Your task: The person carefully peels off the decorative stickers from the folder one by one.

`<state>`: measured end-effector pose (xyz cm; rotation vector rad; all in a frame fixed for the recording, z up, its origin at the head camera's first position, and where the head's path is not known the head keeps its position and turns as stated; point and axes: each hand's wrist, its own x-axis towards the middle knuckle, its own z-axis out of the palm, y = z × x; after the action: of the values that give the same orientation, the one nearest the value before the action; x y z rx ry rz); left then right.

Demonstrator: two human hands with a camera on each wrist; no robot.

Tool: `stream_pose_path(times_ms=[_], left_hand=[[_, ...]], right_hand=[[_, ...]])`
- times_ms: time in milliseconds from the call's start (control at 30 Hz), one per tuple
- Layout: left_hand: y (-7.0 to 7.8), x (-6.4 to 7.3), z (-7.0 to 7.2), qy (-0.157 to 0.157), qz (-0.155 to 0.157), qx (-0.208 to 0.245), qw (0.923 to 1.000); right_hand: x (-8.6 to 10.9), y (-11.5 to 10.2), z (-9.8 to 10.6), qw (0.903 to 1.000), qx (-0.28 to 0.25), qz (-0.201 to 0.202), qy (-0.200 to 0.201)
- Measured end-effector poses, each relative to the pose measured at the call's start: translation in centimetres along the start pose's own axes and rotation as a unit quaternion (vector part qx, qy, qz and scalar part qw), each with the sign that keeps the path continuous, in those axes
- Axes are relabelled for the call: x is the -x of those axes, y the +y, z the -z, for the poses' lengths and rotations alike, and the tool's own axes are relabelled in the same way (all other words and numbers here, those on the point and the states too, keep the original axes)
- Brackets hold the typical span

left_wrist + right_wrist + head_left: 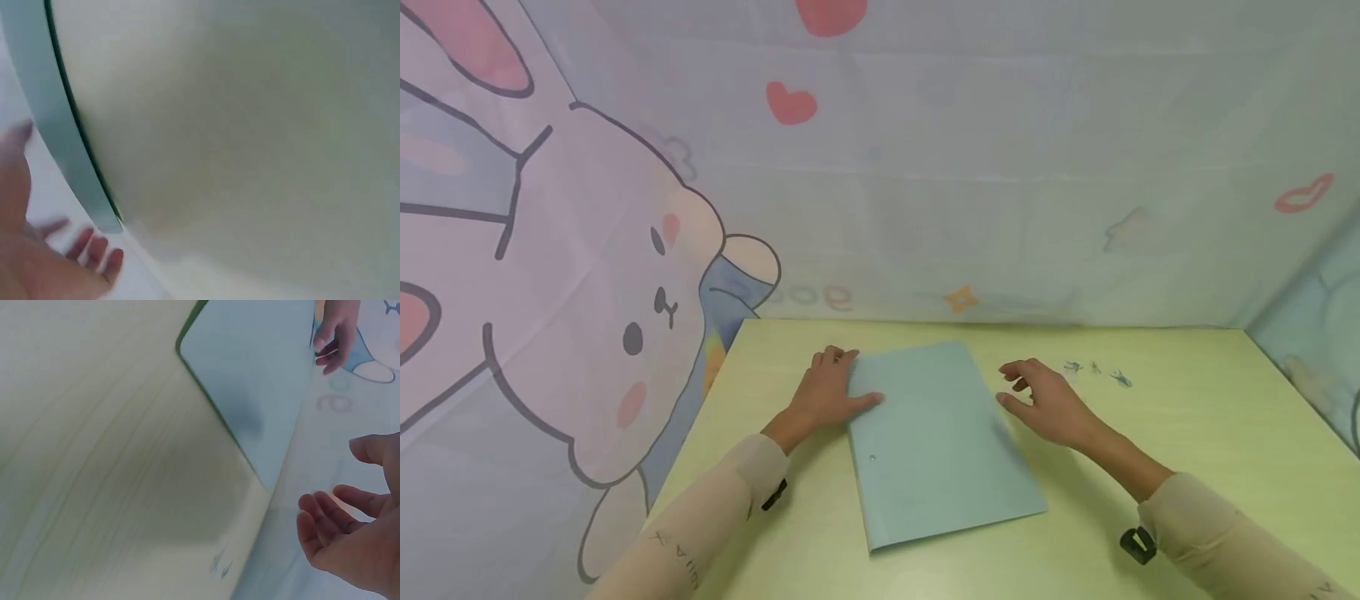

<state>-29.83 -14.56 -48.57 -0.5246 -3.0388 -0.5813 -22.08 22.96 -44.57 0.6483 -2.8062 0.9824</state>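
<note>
Two hands [829, 393], one pale-blue folder [940, 450]

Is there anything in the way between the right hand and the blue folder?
No, nothing visible is. Only an open gap separates the right hand from the right edge of the light blue folder. The three tiny things lie beyond that hand, away from the folder.

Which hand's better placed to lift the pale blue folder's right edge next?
Right, I'd say: the right hand is empty and beside that edge of the pale blue folder. The left hand is at the opposite edge, thumb on the cover.
</note>
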Motion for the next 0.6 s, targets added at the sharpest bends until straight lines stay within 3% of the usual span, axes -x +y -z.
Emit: stream_pose_path(times_ms=[167,367,500,600], left_hand=[[1.0,1.1,1.1,-0.001,0.109,0.055,0.9925],[2.2,1.1,1.9,-0.061,0.148,0.122,0.9795],[2.3,0.8,2.2,-0.095,0.176,0.201,0.9590],[1.9,0.8,2.8,-0.107,0.207,0.288,0.9289]], right_hand=[[-0.3,-1.1,-0.9,0.9986,-0.005,-0.004,-0.053],[-0.2,-2.7,-2.1,0.9907,0.019,-0.026,-0.132],[0.3,-3.7,-2.6,0.9825,0.030,-0.045,-0.178],[0.5,-4.2,-3.0,0.9805,0.042,-0.037,-0.188]])
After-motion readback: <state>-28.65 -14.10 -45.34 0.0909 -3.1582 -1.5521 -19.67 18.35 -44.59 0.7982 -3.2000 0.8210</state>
